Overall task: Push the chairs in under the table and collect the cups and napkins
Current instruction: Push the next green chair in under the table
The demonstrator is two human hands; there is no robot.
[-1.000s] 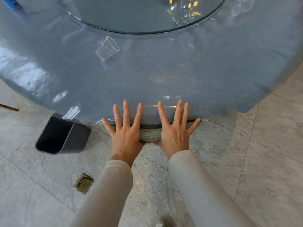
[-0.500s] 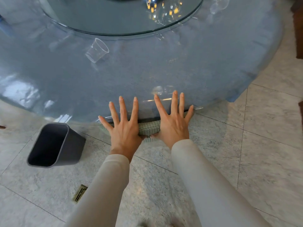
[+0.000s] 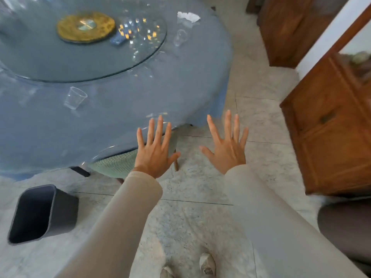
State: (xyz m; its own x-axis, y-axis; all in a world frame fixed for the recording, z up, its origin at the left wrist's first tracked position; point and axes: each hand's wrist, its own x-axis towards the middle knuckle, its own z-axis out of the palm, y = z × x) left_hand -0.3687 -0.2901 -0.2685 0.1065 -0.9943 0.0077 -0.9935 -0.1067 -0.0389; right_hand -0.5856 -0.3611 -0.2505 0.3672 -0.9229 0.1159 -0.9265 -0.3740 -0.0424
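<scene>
Chair (image 3: 115, 163), green woven, one in view, sits tucked under near edge of table (image 3: 124, 101), only its back and one leg showing past the blue cloth. Left hand (image 3: 154, 151) hangs over the chair back and table rim, fingers spread wide, holding nothing; contact with chair cannot be told. Right hand (image 3: 226, 149) is just right of it over bare floor, also spread wide and holding nothing. Cups, two, clear plastic: one (image 3: 75, 97) on the cloth left of the hands, a second (image 3: 180, 38) farther back by the glass turntable (image 3: 50, 61). Napkin (image 3: 188, 16), one, white, crumpled, at far table edge beyond the second cup. Gold disc (image 3: 86, 27) under turntable centre. Grey bin (image 3: 42, 213), one, on floor to the left, near the chair. Wooden cabinets, two, on the right: near (image 3: 331, 127), far (image 3: 291, 27). Two shoes (image 3: 207, 263) at bottom.
</scene>
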